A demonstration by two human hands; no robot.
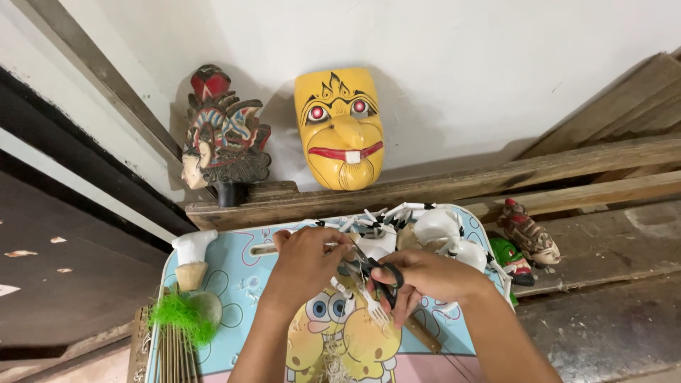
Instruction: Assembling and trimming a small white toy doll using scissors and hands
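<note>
Scissors (379, 276) in right hand (425, 276), fork (369, 305) below.

The light over my work is soft and even — bright enough, with no hard glare. The white wall (461, 64) takes most of it, and the yellow mask (340, 128) throws a blurred grey shadow to its right, so the light reaches me from the left. The dark floor (64, 255) at my left stays dim. My hands (305, 266) are fairly sharp — the edges bow and stretch, and the wooden planks (610, 106) look bent.
</note>
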